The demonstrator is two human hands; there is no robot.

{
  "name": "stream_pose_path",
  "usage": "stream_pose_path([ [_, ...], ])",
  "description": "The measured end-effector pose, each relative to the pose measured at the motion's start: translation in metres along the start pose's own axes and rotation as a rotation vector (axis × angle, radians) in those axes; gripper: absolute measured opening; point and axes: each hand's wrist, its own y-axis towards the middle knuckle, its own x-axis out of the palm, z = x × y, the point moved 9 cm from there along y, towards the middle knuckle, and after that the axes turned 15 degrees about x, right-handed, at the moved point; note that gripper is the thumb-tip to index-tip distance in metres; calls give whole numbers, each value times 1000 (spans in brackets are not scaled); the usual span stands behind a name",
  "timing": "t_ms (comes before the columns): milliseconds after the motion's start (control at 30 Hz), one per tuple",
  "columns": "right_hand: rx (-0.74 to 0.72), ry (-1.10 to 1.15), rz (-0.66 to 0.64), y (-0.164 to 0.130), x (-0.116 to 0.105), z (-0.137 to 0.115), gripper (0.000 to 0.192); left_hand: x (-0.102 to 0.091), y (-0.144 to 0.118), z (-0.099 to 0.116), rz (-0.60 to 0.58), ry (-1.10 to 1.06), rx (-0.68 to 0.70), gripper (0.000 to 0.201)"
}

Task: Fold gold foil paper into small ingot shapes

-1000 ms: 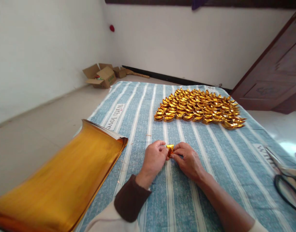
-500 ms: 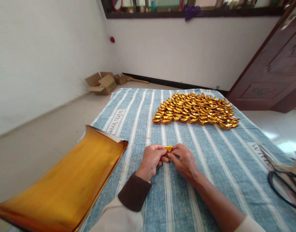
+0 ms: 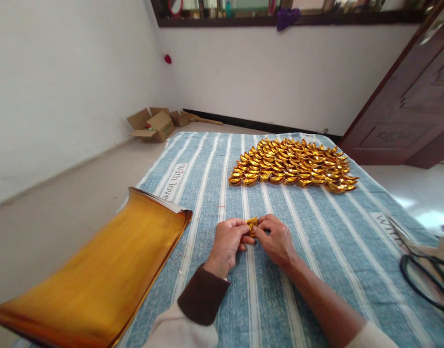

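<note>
white walls [image 3: 280, 72] meet in the corner ahead of me, with a dark red-brown door [image 3: 396, 116] to the right and a purple cloth [image 3: 288, 18] hanging from the dark ledge at the top. on the floor, beyond the far left end of my table, an open cardboard box [image 3: 155, 127] sits near the wall. my table is covered with a blue and white striped cloth [image 3: 327, 270], printed with the words "with love" toward its left edge. at the near middle of it, i hold one small gold foil piece [image 3: 252, 222] between both hands. my left hand [image 3: 227, 244] pinches its left side, thumb and fingers drawn close together, and my right hand [image 3: 278, 239] grips the right side the same way, so the two sets of fingertips nearly meet. how the folds run under my fingers i cannot tell. a dark brown cuff [image 3: 203, 294] circles my left wrist; my right forearm is bare up to a pale sleeve. farther off, well apart from my hands, many finished-looking gold foil boats [image 3: 294, 164] stand packed in rows. to my left lies a stack of large gold sheets [image 3: 95, 270], and at the right edge rest black-handled scissors [image 3: 413, 252].
</note>
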Motion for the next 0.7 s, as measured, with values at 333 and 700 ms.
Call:
stream_pose_path([
  [333, 3, -5, 40, 0, -1, 3, 27, 1, -1, 2, 5, 8, 20, 10],
  [700, 45, 20, 12, 1, 0, 4, 27, 2, -4, 3, -16, 3, 12, 9],
])
